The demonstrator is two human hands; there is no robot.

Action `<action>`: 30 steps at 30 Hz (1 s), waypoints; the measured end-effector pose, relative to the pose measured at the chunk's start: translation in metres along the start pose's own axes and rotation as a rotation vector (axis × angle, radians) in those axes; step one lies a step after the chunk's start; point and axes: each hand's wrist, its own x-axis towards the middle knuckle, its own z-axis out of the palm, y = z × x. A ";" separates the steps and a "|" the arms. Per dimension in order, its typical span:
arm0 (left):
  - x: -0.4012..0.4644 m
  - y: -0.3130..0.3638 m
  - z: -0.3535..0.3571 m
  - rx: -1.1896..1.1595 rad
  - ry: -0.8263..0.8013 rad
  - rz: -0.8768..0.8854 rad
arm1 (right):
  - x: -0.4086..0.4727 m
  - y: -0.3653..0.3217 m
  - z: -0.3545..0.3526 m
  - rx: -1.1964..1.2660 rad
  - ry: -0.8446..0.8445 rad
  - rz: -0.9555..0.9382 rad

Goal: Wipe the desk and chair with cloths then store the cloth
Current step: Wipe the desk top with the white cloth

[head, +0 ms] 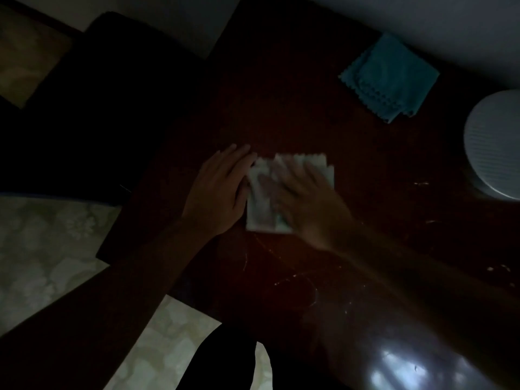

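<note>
Very dim, underexposed frame, upper left corner nearly black, white glare patch on the glossy counter at lower right, right hand smeared by motion blur, wide-angle bending perhaps at the edges

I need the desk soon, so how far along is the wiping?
Done: nothing can be confirmed; pale streaks and specks still show on the dark desk near the front. In hand: both hands lie flat, the left hand beside and the blurred right hand on the folded white cloth. Left: the dark chair, the folded blue cloth lying apart, and storing the cloth.
</note>
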 end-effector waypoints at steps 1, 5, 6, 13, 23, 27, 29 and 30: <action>-0.005 -0.002 -0.002 0.015 0.012 -0.008 | 0.017 0.022 -0.004 -0.027 -0.016 0.046; -0.034 -0.011 -0.002 0.064 0.018 0.001 | 0.065 0.051 -0.012 0.007 0.044 0.400; -0.041 -0.014 0.000 0.066 0.014 0.011 | 0.055 0.027 -0.004 -0.007 0.058 0.380; -0.046 -0.019 0.001 0.058 0.015 -0.014 | -0.014 -0.045 0.005 0.018 -0.062 0.024; -0.047 -0.020 -0.004 -0.056 0.037 0.013 | -0.017 -0.138 0.019 0.061 0.009 0.329; -0.050 -0.021 -0.004 -0.043 0.011 0.041 | -0.033 -0.146 0.024 0.063 -0.030 0.249; -0.050 -0.020 -0.004 -0.044 0.000 0.052 | -0.008 -0.104 0.014 0.046 0.018 0.410; -0.050 -0.021 -0.004 -0.038 0.007 0.054 | 0.004 -0.082 0.008 0.056 0.035 0.540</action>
